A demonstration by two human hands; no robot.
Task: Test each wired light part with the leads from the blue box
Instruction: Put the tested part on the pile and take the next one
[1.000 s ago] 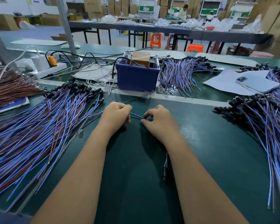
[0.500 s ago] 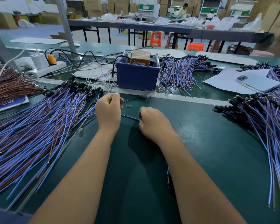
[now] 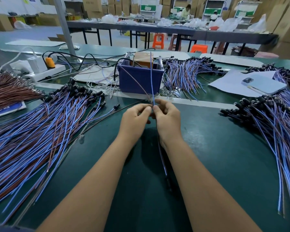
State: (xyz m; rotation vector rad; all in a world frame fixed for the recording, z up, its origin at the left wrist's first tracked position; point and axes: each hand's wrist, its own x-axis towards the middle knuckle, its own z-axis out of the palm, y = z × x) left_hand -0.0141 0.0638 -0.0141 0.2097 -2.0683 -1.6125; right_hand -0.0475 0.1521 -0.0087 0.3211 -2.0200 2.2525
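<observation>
My left hand [image 3: 134, 118] and my right hand [image 3: 168, 117] meet at the fingertips in front of the blue box [image 3: 139, 80]. Together they pinch one wired light part [image 3: 151, 77]; its blue wire stands straight up and its brown wire leans up to the left, both crossing the box's front. The part's other end hangs below my right wrist, where a dark tip [image 3: 168, 180] lies on the green mat. A brown block sits inside the box with metal posts beside it. The leads themselves I cannot make out.
Large fans of blue and brown wired parts lie at the left [image 3: 40, 131], right [image 3: 274, 131] and behind the box [image 3: 186, 76]. A phone [image 3: 263, 84] rests on white paper at the right. A power strip [image 3: 43, 72] with plugs sits at the back left.
Both hands have lifted off the mat and come together. The part's two wire ends, flat on the mat before, now stick up in front of the blue box.
</observation>
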